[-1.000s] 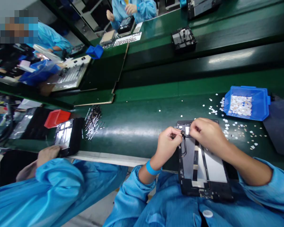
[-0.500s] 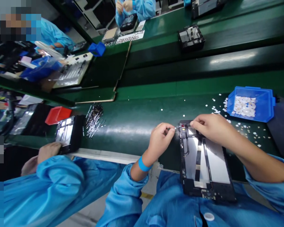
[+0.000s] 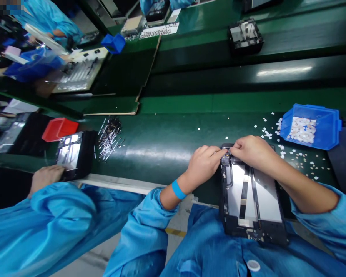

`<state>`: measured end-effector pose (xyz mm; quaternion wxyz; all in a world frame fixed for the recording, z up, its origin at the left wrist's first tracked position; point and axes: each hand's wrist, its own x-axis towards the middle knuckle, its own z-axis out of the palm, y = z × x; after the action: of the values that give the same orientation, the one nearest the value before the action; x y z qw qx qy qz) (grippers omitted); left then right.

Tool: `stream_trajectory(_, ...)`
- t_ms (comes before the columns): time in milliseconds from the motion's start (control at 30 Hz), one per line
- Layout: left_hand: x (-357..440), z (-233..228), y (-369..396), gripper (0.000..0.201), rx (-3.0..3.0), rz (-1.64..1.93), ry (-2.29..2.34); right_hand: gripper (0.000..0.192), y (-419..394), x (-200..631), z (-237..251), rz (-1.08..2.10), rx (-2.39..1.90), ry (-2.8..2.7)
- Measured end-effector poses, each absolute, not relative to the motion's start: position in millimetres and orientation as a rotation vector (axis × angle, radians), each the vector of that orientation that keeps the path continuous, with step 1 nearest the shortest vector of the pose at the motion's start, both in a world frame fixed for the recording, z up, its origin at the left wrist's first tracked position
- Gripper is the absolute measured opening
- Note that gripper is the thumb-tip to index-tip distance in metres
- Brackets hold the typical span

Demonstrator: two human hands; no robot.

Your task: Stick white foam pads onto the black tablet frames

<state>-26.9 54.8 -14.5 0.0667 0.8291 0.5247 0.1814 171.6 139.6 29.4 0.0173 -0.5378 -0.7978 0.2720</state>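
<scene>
An opened tablet-like device, with bright metal plates and dark strips inside a black frame, lies at the table edge in front of me. My left hand, wearing a blue wristband, has its fingers pinched together, with the fingertips at the device's upper left corner. Whatever is between them is hidden. Beside it, my right hand is closed in a pinch over the device's top edge. I cannot make out anything in those fingers. Small white pieces are scattered on the green table just beyond my right hand.
A blue bin of white pieces stands at right. Thin strips lie piled left, near a red tray. A neighbour's hand touches another device stack. One more stack sits on the far belt.
My left hand has moved right, from beside the device onto its upper left corner; a small white piece showed at its fingertips before. My right hand stays near the top edge. The view has shifted slightly.
</scene>
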Motion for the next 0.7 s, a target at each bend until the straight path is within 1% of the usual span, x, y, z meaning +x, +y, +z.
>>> stream_trajectory(200, -26.3, -4.0, 53.1, 0.033, 2.711, 0.308, 1.584, 0.024, 139.2, 176.0, 21.5, 0.799, -1.613, -2.489)
stream_trajectory(333, -21.3, 12.3, 55.2, 0.035, 2.854, 0.078, 1.433, 0.026, 136.1, 180.8, 17.4, 0.776, -1.541, -2.521)
stream_trajectory(400, -22.5, 16.7, 58.8, 0.035, 2.876, 0.031, 1.370, 0.025, 131.9, 185.8, 14.1, 0.743, -1.486, -2.513)
stream_trajectory(533, -35.8, 11.1, 66.0, 0.035, 2.712, 0.144, 1.365, 0.022, 118.2, 201.6, 0.7, 0.625, -1.225, -2.436)
stream_trajectory(700, -50.5, -0.2, 70.1, 0.045, 2.448, 0.539, 1.360, 0.035, 106.1, 217.3, -15.8, 0.397, -0.901, -2.560)
